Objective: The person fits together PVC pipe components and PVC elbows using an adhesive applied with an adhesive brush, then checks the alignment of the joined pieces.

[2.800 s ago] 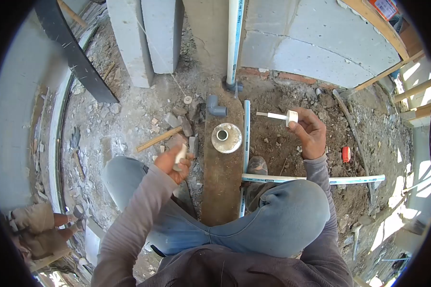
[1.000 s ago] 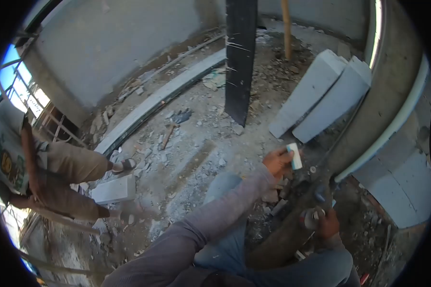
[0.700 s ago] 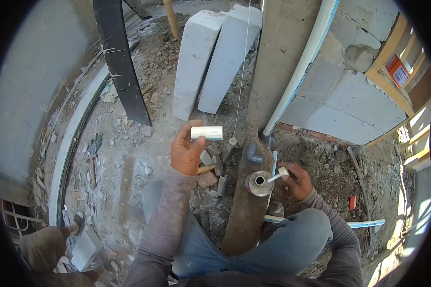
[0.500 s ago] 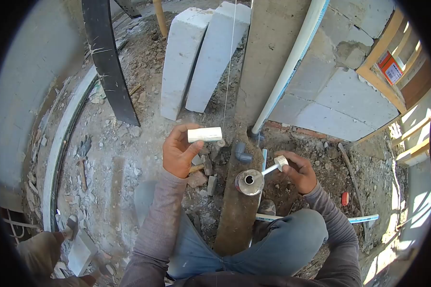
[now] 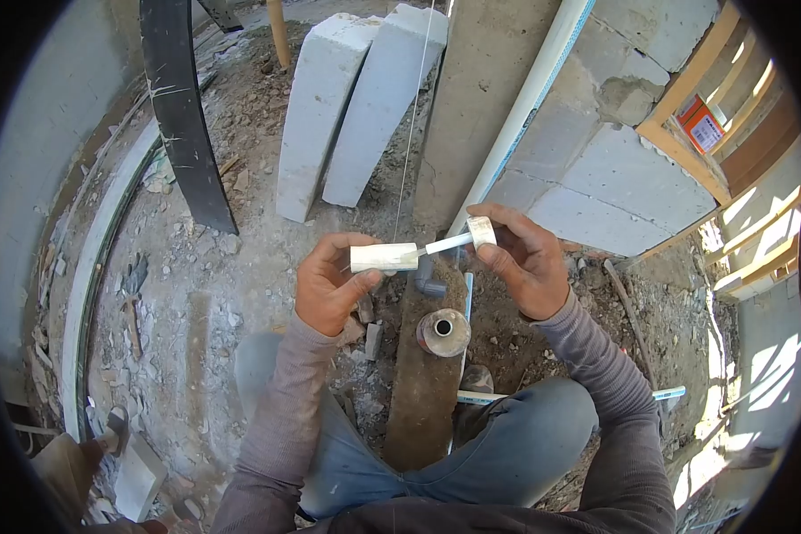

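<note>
In my left hand (image 5: 326, 289) is a short piece of white plastic pipe (image 5: 383, 258), pinched between thumb and fingers and lying roughly level. My right hand (image 5: 532, 267) grips the white cap of a glue brush (image 5: 481, 232) by its rim. The brush's white stem points left, and its tip meets the right end of the pipe piece. Below both hands, an uncapped glue can (image 5: 443, 333) stands on a narrow concrete ledge (image 5: 418, 418). A grey pipe elbow (image 5: 431, 285) sits just behind the can, partly overlapped by the pipe and stem.
Two pale blocks (image 5: 329, 116) lean ahead beside a concrete post (image 5: 481, 98). A long white pipe (image 5: 529, 107) slants down along the post. A black strip (image 5: 187, 116) stands at left. Rubble covers the ground. Another person's leg (image 5: 67, 467) shows at lower left.
My right hand has lifted the brush out of the can, moving up and left until its tip reaches the pipe piece. My left hand still holds the pipe piece.
</note>
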`<move>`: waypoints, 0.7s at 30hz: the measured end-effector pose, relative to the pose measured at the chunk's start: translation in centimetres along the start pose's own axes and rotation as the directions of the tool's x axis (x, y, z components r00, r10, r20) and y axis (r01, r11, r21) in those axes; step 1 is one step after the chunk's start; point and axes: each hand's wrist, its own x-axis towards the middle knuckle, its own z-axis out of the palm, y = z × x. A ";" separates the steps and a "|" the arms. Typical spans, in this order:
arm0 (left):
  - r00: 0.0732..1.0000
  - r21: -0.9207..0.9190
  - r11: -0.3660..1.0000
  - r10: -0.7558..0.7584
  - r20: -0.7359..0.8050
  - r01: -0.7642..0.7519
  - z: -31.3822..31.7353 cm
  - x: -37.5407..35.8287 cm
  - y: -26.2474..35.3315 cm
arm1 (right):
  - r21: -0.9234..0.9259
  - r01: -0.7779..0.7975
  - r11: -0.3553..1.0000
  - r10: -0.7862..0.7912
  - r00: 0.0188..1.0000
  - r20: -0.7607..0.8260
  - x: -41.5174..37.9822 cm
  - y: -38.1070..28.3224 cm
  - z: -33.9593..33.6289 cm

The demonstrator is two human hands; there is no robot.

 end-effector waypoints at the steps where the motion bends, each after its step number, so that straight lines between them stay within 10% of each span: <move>1: 1.000 -0.005 1.000 0.000 0.002 0.000 -0.2 0.0 0.0 | -0.016 0.012 1.000 -0.012 1.000 -0.014 0.1 0.3 0.0; 21: 0.999 0.047 0.999 0.021 -0.041 -0.019 -0.5 0.0 -0.6 | -0.306 0.215 0.927 -0.225 0.974 0.003 -0.5 -0.2 1.2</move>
